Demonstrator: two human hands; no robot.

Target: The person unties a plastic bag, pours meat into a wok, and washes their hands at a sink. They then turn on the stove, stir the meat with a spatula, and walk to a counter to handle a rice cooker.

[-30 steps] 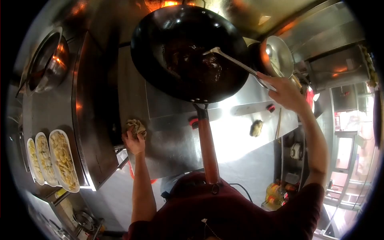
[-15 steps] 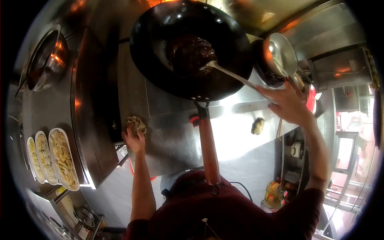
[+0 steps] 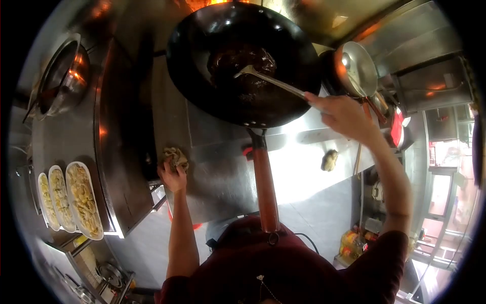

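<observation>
A large black wok [image 3: 197, 86] sits on the stove, its wooden handle [image 3: 266, 190] pointing toward my body. Dark, glossy sauce [image 3: 238, 58] lies in its bottom. My right hand [image 3: 347, 116] is closed around the handle of a metal spatula [image 3: 276, 82], over the wok's right rim. The spatula's head rests in the sauce. Off to the left, my left hand [image 3: 172, 175] is closed on a crumpled brownish cloth [image 3: 177, 157] at the edge of the steel counter [image 3: 217, 172]. The fingertips are partly hidden by the cloth.
Left, a side counter holds several white oval dishes of food [image 3: 83, 200] and a metal bowl [image 3: 76, 76]. A steel pan [image 3: 358, 68] stands right of the wok. Another crumpled cloth [image 3: 330, 160] lies on the counter. Flames [image 3: 212, 4] show behind the wok.
My right hand has moved left and slightly up, pushing the spatula's head further left through the sauce. My left hand stays on the cloth. The view has shifted slightly.
</observation>
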